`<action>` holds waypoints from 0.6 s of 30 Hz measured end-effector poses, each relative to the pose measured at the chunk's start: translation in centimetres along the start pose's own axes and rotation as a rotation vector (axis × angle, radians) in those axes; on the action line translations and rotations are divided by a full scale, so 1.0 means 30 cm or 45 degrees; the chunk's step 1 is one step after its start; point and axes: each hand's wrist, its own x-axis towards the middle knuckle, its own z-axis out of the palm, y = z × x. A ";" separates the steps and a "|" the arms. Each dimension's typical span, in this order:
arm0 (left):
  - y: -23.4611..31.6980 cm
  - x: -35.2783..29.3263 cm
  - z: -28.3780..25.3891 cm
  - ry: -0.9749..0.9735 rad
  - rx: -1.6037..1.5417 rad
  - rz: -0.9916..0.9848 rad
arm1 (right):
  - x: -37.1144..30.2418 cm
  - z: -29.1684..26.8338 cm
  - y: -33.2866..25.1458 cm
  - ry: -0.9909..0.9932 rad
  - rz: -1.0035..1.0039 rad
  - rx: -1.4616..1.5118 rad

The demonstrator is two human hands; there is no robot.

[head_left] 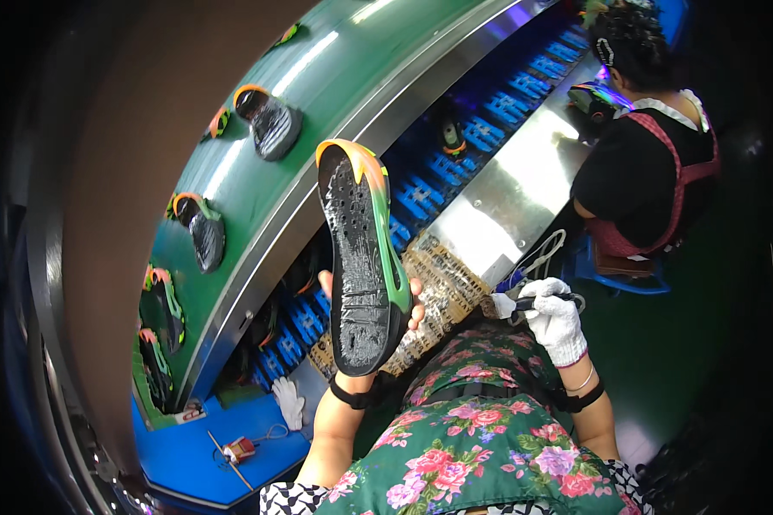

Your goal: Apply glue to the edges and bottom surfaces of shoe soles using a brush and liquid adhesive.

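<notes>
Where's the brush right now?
In the head view, right of centre: the brush is in the gloved right hand, bristles pointing left, next to the right end of the tan board.

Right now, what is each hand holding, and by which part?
Left hand: a shoe sole, by its side edges, below the middle. Gloved right hand: a brush, by its handle.

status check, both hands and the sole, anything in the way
Left hand holding shoe sole. Gloved right hand gripping brush, bristles apart from sole. Brown board partly hidden behind sole.
</notes>
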 end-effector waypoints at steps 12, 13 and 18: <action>0.233 0.535 0.040 -0.245 0.173 -0.155 | -0.036 -0.069 -0.040 0.094 -0.237 0.137; 0.214 0.658 0.136 -0.371 0.165 -0.141 | -0.066 -0.061 -0.072 0.096 -0.289 0.123; 0.401 1.168 0.000 0.268 -0.314 0.272 | -0.018 -0.071 -0.145 0.195 -0.308 0.126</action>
